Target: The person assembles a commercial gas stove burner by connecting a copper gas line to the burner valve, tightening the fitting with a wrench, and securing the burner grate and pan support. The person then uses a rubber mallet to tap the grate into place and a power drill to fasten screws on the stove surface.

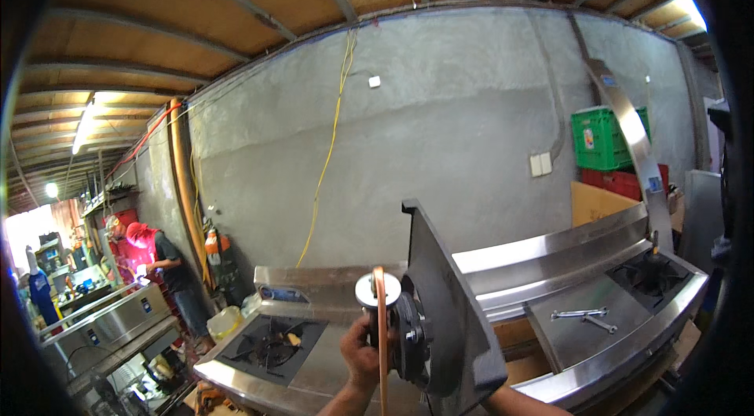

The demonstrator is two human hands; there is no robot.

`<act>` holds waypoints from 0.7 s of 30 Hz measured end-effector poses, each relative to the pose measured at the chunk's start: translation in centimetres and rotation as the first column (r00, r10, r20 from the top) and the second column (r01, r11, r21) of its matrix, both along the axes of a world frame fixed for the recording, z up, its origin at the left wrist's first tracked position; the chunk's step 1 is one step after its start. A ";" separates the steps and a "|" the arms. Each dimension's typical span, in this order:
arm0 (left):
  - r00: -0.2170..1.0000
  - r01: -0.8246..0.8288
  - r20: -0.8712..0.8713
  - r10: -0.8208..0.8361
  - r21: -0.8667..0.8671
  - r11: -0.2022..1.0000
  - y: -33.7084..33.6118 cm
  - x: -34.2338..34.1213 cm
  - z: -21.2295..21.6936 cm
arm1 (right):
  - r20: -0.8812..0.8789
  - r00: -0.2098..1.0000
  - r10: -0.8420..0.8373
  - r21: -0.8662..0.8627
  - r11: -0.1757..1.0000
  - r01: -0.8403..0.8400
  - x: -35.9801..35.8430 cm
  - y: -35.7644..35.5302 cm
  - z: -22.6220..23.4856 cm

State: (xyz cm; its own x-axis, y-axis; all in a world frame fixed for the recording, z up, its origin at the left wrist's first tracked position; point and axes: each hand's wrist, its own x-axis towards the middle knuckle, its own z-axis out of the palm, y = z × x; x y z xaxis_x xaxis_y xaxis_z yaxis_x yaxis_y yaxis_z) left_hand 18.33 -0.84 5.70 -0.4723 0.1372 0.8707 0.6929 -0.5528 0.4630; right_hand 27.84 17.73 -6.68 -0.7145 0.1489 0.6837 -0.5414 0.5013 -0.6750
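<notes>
In front of me a gas burner [416,329] is held up on its side, fixed to a thick black square grate plate [459,314] that stands on edge. A silver round disc [377,290] and a bent copper tube [382,337] are on the burner's near side. My left hand [363,357] is closed round the burner's neck beside the tube. Of my right arm only the forearm [522,402] shows, reaching behind the plate's lower corner. The plate hides my right hand and its fingers.
A stainless steel stove counter runs below, with a black burner grate [275,345] at left and another [656,278] at right. Wrenches [585,318] lie on the right-hand steel panel [565,337], beside an open bay. A person [161,259] in a red head covering works at far left.
</notes>
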 end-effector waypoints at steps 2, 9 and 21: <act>0.998 0.055 -0.007 -0.055 0.033 0.998 0.7 0.2 -0.6 | 0.051 0.998 0.030 -0.011 1.000 -0.029 -0.9 1.2 -1.3; 0.953 0.258 0.119 -0.279 0.171 0.951 3.2 3.7 0.3 | -0.139 0.903 -0.405 -0.134 0.912 0.388 5.5 -2.3 3.0; 0.856 0.499 0.091 -0.509 0.108 0.860 11.2 5.6 0.8 | -0.383 0.838 -0.389 -0.112 0.920 0.376 13.0 0.3 12.9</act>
